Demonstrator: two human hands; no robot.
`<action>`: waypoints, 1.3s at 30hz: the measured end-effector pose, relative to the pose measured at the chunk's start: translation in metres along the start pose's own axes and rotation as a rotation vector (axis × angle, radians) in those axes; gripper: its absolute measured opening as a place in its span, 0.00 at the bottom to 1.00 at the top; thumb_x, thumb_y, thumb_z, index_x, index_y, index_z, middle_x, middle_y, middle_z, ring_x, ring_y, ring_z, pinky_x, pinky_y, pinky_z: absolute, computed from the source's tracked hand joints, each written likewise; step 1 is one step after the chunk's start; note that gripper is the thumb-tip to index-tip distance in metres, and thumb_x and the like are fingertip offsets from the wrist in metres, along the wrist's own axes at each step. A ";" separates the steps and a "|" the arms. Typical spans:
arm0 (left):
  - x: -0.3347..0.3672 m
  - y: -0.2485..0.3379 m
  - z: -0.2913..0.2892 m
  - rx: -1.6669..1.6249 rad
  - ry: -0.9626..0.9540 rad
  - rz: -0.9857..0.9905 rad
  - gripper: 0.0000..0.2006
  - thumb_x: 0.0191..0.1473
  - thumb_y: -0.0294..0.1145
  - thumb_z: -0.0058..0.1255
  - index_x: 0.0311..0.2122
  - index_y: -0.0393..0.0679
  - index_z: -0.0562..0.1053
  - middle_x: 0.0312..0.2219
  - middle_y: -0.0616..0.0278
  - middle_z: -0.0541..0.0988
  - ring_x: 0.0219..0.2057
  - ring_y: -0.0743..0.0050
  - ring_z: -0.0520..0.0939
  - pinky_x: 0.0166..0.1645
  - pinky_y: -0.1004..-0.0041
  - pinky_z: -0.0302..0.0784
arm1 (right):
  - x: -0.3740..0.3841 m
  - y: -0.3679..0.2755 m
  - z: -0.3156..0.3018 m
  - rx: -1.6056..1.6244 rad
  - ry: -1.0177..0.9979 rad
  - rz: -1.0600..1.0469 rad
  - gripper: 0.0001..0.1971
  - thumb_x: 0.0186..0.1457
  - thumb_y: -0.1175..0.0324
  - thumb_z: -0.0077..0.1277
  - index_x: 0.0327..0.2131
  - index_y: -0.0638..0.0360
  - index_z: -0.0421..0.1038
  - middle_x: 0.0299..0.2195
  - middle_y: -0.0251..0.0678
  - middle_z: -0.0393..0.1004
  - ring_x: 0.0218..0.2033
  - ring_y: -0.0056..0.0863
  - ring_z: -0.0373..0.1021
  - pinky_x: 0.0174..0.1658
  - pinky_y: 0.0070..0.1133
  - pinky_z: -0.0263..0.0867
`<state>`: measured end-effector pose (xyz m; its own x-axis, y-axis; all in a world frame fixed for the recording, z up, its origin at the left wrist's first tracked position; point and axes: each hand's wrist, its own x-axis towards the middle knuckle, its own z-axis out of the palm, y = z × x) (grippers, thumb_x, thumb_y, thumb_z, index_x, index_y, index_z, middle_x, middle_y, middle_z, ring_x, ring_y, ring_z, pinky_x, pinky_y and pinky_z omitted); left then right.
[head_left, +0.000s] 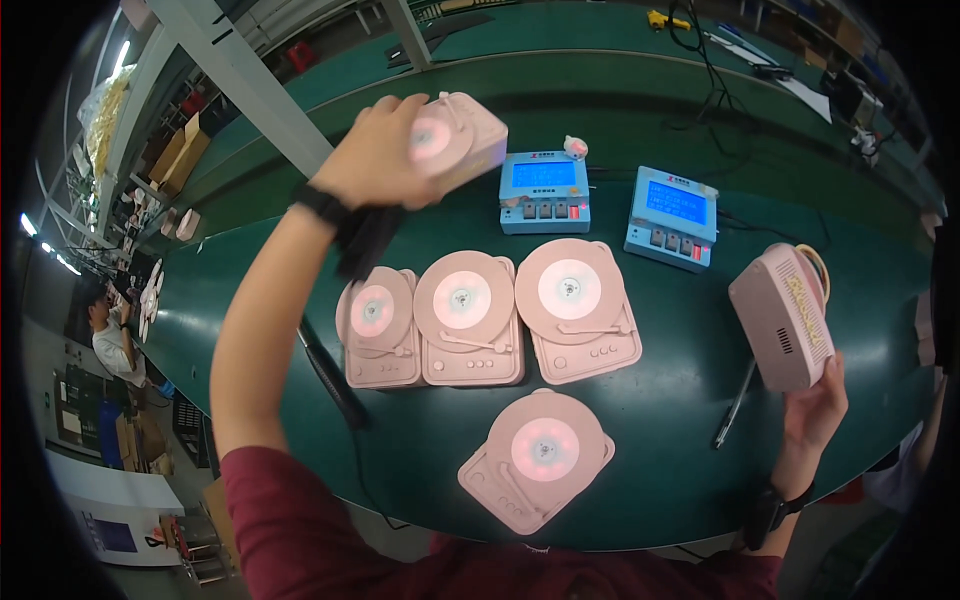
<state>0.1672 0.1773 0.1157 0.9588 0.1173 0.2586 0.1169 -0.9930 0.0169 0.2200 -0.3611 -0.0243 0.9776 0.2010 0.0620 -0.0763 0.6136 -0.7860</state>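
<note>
Pink mini turntable [475,135], upper centre: tilted, platter face showing, label lit reddish. Second pink unit [785,318], right side: tipped up, dark vent slots showing.

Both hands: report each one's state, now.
Left hand: closed on a raised pink turntable.
Right hand: holding a tilted pink turntable by its near end.

I have free room on the green bench [660,430] between the lone pink plastic turntable-shaped player [540,450] and the slim silver rod [735,405]. Forward of that player, the row of three similar pink players [465,325] nearly meets it. Beyond, I could pass between the left blue boxy tester [543,190] and the right blue boxy tester [670,215]. A black rod-shaped tool [330,380] hems the row's left; a pink box-shaped unit [785,315] in the right grip [815,410] obstructs the right.
</note>
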 end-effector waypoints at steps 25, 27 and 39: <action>-0.175 0.080 -0.012 -0.127 -0.418 1.017 0.38 0.33 0.22 0.59 0.56 0.51 0.64 0.54 0.55 0.67 0.57 0.57 0.66 0.57 0.60 0.66 | 0.040 -0.044 -0.101 -0.076 0.406 -0.204 0.22 0.58 0.60 0.49 0.52 0.60 0.65 0.51 0.34 0.69 0.51 0.31 0.67 0.48 0.35 0.66; -0.171 0.076 -0.023 -0.216 -0.356 0.866 0.37 0.35 0.29 0.62 0.57 0.49 0.64 0.53 0.53 0.68 0.56 0.55 0.67 0.57 0.60 0.65 | 0.036 -0.047 -0.105 -0.084 0.470 -0.227 0.22 0.57 0.60 0.51 0.52 0.59 0.66 0.50 0.34 0.70 0.51 0.31 0.67 0.47 0.34 0.66; -0.177 0.087 0.007 -0.458 -0.190 0.569 0.44 0.39 0.60 0.57 0.57 0.39 0.64 0.47 0.48 0.72 0.53 0.49 0.70 0.59 0.55 0.60 | 0.040 -0.056 -0.121 -0.110 0.555 -0.244 0.22 0.54 0.59 0.55 0.49 0.57 0.67 0.46 0.31 0.70 0.46 0.28 0.68 0.41 0.28 0.65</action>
<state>0.0090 0.0698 0.0645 0.8722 -0.4561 0.1766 -0.4889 -0.8028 0.3414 0.2869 -0.4802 -0.0524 0.9227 -0.3812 -0.0582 0.1543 0.5031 -0.8503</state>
